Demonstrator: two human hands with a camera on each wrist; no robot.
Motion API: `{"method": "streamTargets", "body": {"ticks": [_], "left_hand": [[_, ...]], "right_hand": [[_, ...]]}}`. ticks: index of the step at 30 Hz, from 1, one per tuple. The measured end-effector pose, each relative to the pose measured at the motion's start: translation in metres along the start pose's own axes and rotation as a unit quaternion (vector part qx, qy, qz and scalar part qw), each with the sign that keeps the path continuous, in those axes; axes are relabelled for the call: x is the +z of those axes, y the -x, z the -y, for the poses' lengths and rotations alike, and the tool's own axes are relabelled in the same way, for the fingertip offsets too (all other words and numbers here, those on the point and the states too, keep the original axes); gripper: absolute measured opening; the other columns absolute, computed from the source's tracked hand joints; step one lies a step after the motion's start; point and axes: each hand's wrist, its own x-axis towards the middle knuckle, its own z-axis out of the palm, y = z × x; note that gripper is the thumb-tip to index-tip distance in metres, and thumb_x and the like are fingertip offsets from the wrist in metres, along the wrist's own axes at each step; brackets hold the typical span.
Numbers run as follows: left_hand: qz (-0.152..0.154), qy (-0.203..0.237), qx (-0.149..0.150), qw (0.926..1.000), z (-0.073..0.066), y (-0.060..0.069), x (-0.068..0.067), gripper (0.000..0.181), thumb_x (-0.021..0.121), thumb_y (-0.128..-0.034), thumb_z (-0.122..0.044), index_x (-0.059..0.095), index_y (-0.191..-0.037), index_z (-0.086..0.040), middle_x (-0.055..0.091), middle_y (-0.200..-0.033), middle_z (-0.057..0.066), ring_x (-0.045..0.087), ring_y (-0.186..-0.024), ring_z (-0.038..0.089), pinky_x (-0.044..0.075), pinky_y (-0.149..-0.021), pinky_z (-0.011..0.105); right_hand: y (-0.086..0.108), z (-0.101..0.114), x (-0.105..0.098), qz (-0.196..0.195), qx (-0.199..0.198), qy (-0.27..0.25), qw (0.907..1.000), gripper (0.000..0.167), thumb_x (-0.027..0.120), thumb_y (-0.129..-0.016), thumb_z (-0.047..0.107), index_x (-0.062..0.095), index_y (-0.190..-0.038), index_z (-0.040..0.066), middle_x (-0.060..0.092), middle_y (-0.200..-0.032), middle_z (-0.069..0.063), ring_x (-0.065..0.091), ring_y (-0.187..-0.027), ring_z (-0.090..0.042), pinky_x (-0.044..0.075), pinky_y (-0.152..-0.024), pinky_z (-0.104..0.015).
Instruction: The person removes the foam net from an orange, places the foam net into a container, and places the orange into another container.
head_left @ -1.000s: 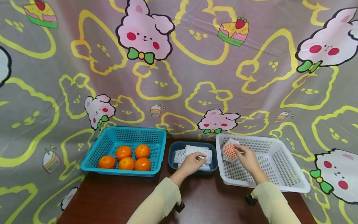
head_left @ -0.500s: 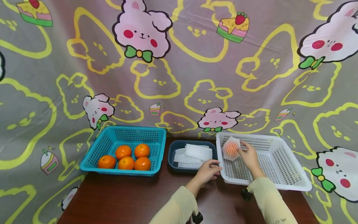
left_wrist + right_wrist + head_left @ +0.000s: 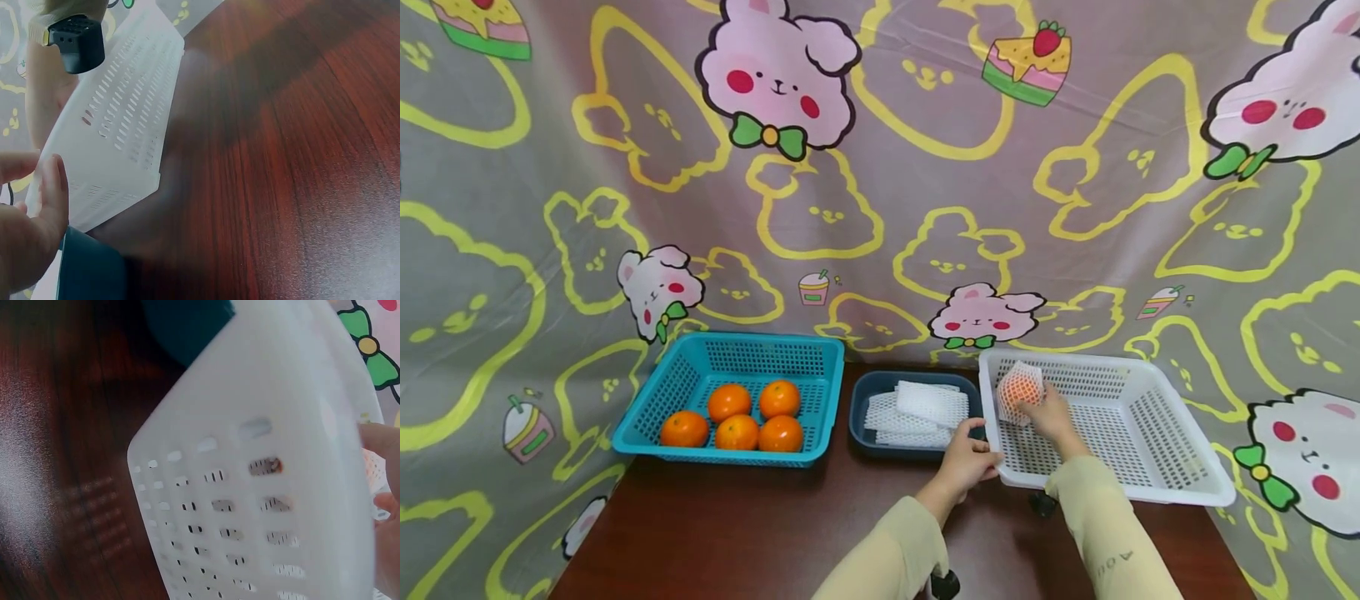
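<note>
An orange [image 3: 1019, 388] in a white foam net lies at the left end of the white plastic basket [image 3: 1180, 433]. My right hand [image 3: 1051, 414] reaches into the basket and holds the orange at its near right side. In the right wrist view the basket wall hides most of that hand [image 3: 389, 481]. My left hand [image 3: 964, 460] grips the basket's near left corner. The left wrist view has its thumb and a finger on either side of the rim, the hand [image 3: 31, 225] partly cut off by the frame edge.
A dark blue tray [image 3: 859, 433] with several flat foam nets [image 3: 932, 403] stands left of the white basket. Farther left, a teal basket [image 3: 829, 392] holds several bare oranges [image 3: 737, 432]. All stand on a dark wooden table [image 3: 737, 525] before a patterned curtain [image 3: 865, 192].
My left hand has moved right, from over the foam nets to the white basket's corner. My right hand has shifted slightly left and lower around the netted orange, which stays in the basket.
</note>
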Motion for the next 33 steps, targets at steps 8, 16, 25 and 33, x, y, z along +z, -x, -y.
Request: {"method": "streamTargets", "body": {"ticks": [8, 16, 25, 33], "left_hand": [[0.005, -0.008, 0.002, 1.0, -0.003, 0.0, -0.002, 0.059, 0.071, -0.0882, 0.011, 0.048, -0.14, -0.004, 0.063, -0.088, 0.006, 0.062, -0.07, 0.013, 0.059, -0.064, 0.03], [-0.001, -0.017, -0.004, 0.9999, -0.004, 0.001, -0.001, 0.059, 0.072, -0.0876, 0.012, 0.049, -0.139, -0.005, 0.061, -0.086, 0.004, 0.06, -0.066, 0.012, 0.059, -0.062, 0.029], [-0.009, -0.008, -0.008, 0.9999, 0.001, 0.0, 0.0, 0.059, 0.071, -0.0865, 0.014, 0.049, -0.138, -0.006, 0.057, -0.085, 0.003, 0.059, -0.067, 0.012, 0.059, -0.062, 0.028], [-0.007, 0.008, -0.016, 0.9998, 0.0, 0.0, -0.001, 0.06, 0.071, -0.0862, 0.014, 0.049, -0.138, -0.007, 0.056, -0.086, 0.003, 0.058, -0.066, 0.012, 0.059, -0.063, 0.028]], "right_hand": [[0.002, 0.007, 0.003, 0.004, 0.014, 0.043, 0.999, 0.077, 0.061, -0.1, 0.023, 0.022, -0.151, -0.019, 0.018, -0.149, -0.047, 0.023, -0.138, -0.059, 0.025, -0.113, -0.066], [0.001, -0.001, 0.01, -0.008, 0.051, -0.031, 0.9982, 0.082, 0.071, -0.093, 0.015, 0.017, -0.146, -0.017, 0.027, -0.141, -0.043, 0.036, -0.13, -0.055, 0.031, -0.111, -0.064], [0.002, -0.002, 0.016, -0.005, 0.015, 0.007, 0.9998, 0.106, 0.08, -0.085, 0.017, 0.005, -0.153, -0.013, 0.023, -0.143, -0.044, 0.028, -0.132, -0.057, 0.027, -0.112, -0.068], [0.001, -0.001, 0.02, -0.002, 0.01, 0.011, 0.9999, 0.101, 0.082, -0.083, 0.011, 0.009, -0.147, -0.017, 0.026, -0.141, -0.042, 0.035, -0.13, -0.055, 0.028, -0.114, -0.064]]}}
